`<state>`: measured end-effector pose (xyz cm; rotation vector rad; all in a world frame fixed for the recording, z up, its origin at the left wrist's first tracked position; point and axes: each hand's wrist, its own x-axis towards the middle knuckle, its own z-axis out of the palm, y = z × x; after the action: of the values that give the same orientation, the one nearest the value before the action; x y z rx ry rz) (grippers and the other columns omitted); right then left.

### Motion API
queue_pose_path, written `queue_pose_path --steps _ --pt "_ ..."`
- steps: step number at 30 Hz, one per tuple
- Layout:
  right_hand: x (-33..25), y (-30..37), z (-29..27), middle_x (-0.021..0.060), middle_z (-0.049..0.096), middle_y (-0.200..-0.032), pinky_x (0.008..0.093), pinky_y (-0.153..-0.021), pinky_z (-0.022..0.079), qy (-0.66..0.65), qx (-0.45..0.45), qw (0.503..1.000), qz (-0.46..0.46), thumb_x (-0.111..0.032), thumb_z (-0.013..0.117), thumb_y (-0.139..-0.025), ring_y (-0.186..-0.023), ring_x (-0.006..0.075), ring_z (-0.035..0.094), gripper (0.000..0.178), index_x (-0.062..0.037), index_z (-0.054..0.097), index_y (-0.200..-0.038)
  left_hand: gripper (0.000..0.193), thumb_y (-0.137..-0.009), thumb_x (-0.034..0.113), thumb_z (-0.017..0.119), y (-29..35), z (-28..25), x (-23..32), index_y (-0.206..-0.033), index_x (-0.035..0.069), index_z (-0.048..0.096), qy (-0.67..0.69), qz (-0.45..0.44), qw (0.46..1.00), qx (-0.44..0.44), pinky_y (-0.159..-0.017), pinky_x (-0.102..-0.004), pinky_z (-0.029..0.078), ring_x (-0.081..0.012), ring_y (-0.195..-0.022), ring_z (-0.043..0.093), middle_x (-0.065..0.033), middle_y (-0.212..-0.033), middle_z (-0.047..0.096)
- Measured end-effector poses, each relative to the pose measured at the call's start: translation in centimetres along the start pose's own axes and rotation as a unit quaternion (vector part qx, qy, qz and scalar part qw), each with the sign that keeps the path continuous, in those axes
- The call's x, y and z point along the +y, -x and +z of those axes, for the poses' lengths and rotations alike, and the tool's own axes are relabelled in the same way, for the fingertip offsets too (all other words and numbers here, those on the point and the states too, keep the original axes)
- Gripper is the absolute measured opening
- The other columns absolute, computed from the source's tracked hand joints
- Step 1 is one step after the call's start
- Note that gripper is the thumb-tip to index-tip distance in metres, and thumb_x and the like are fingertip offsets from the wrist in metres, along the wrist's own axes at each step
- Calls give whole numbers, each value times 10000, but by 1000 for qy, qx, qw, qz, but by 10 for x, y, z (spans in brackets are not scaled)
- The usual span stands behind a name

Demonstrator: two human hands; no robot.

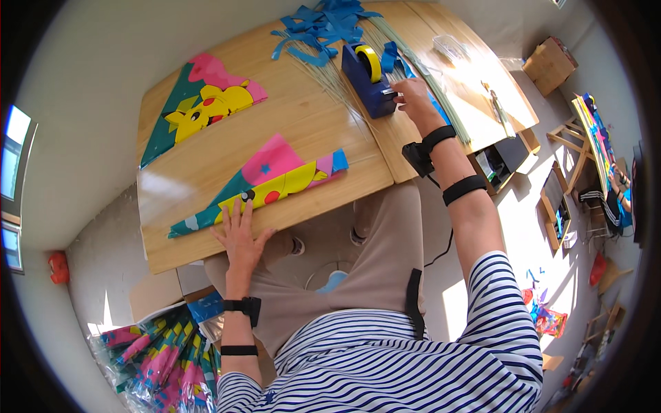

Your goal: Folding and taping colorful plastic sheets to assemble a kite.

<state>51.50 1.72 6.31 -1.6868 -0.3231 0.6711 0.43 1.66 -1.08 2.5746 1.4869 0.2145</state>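
Note:
A folded plastic kite sheet [279, 180], printed in green, pink and yellow with a cartoon animal, lies slantwise near the table's front edge. My left hand [239, 237] rests on its lower edge with the fingers spread. At the far side of the table, my right hand [414, 102] reaches to the cutter end of a dark blue tape dispenser [368, 86]. The thumb and fingertips are pinched together on the tape's end there; the strip itself is barely visible. A yellow-cored tape roll [370, 63] sits in the dispenser.
Another printed sheet [213, 103] lies at the table's far left. Blue ribbons [323, 31] and thin sticks [330, 86] are at the back. Pliers [497, 110] and a clear plastic box [449, 48] lie on the right. Wrapped kites [165, 358] fill the floor at lower left.

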Motion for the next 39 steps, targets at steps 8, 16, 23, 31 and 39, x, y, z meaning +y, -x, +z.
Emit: queue_pose_path --steps 8,16,23,31,39 --pt "39 16 -18 129 700 -963 644 -936 445 -40 -56 997 -16 -195 751 -901 -975 300 669 232 6 685 -997 896 -833 574 769 0 2 -2 -1583 213 436 -1 3 1000 2 -1155 -780 44 -389 -1565 226 -88 -1668 355" --pt "93 30 -28 160 639 -1034 572 -944 563 -373 -99 907 165 -203 710 -975 -951 306 687 297 17 571 -1118 897 -835 575 766 -2 0 1 -1587 219 431 1 -2 1000 -3 -1149 -789 58 -384 -1570 217 -78 -1672 351" --pt "66 58 -15 147 605 -1041 548 -1005 554 -409 -83 890 183 -191 718 -979 -887 273 670 285 14 565 -1105 896 -841 549 769 0 0 -2 -1598 221 418 0 -11 1000 -13 -1177 -752 42 -364 -1579 196 -52 -1693 318" --pt "69 32 4 138 663 -878 420 -796 611 -373 -24 918 133 -50 677 -959 -702 208 664 110 34 614 -994 879 -827 539 789 -1 -1 0 -1573 217 453 21 0 1000 3 -1148 -791 64 -387 -1568 222 -76 -1671 354" --pt "84 8 14 123 665 -731 302 -447 487 -77 185 974 107 9 682 -893 -511 165 582 61 22 647 -845 870 -823 517 800 -2 -4 1 -1567 224 459 35 1 999 4 -1148 -793 59 -383 -1569 216 -73 -1670 351"
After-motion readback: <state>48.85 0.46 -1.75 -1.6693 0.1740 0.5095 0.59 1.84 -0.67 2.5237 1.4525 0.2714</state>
